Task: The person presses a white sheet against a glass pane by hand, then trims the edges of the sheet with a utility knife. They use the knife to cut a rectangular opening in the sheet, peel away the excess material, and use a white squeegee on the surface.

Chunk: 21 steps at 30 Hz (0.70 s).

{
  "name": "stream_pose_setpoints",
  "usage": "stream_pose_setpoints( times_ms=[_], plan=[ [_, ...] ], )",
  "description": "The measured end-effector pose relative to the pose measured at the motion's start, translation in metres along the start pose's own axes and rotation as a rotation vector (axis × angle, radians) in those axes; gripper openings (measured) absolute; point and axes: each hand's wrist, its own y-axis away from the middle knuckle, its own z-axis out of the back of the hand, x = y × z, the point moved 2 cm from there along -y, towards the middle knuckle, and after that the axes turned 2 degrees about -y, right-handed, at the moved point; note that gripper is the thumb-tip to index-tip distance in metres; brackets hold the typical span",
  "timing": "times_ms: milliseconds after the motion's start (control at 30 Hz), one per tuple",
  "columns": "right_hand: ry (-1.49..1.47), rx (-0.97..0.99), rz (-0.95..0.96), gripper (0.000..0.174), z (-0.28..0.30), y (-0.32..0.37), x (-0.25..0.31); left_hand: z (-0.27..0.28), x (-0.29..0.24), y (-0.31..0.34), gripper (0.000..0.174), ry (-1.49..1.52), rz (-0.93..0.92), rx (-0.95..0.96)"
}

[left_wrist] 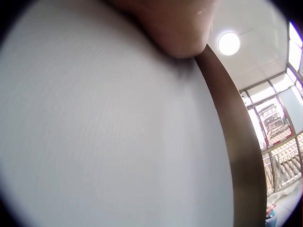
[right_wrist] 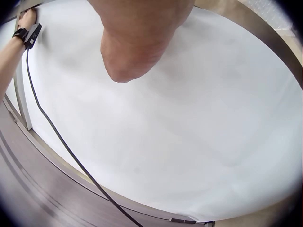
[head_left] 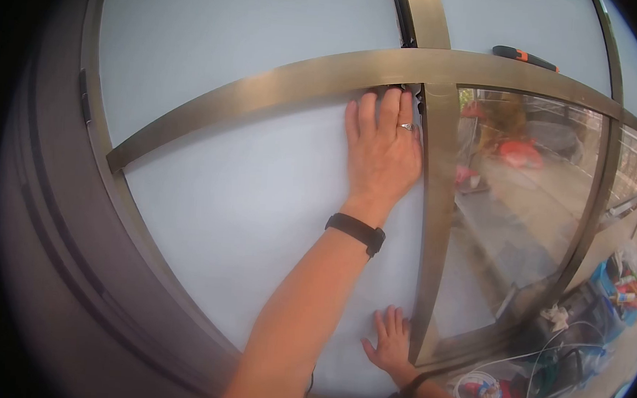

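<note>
Where the white panel [head_left: 238,194] lies below the metal crossbar [head_left: 267,83], the left hand [head_left: 383,155], fingers extended, touches its upper right corner; the right hand [head_left: 391,346] rests open near its lower right corner.

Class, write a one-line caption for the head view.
Left hand high, fingertips at the underside of the metal crossbar; right hand low on the pale panel.
</note>
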Motion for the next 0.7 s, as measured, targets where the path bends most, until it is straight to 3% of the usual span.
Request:
stream_pose_setpoints(
  times_ms=[133,333,433,567,633,700],
  plan=[
    [-0.041,0.036,-0.008,0.083,0.006,-0.002,0.004,-0.002,0.001,0.001,0.052,-0.099,-0.024,-0.005],
    [-0.015,-0.036,-0.073,0.082,0.006,-0.002,0.000,0.013,0.019,0.018,0.055,-0.055,-0.097,0.213],
    [-0.002,0.006,-0.063,0.080,0.017,-0.005,0.003,0.025,0.017,0.036,0.055,-0.074,-0.086,0.195],
    [-0.056,0.056,-0.040,0.078,0.031,0.000,0.007,0.035,0.006,0.091,0.056,-0.090,-0.092,0.402],
    [-0.144,-0.088,0.051,0.072,0.033,0.003,0.004,0.037,-0.001,0.132,0.057,-0.059,-0.113,0.488],
    [-0.169,-0.114,0.048,0.066,0.048,0.004,0.004,0.036,-0.009,0.182,0.056,-0.037,-0.211,0.543]
  ],
)
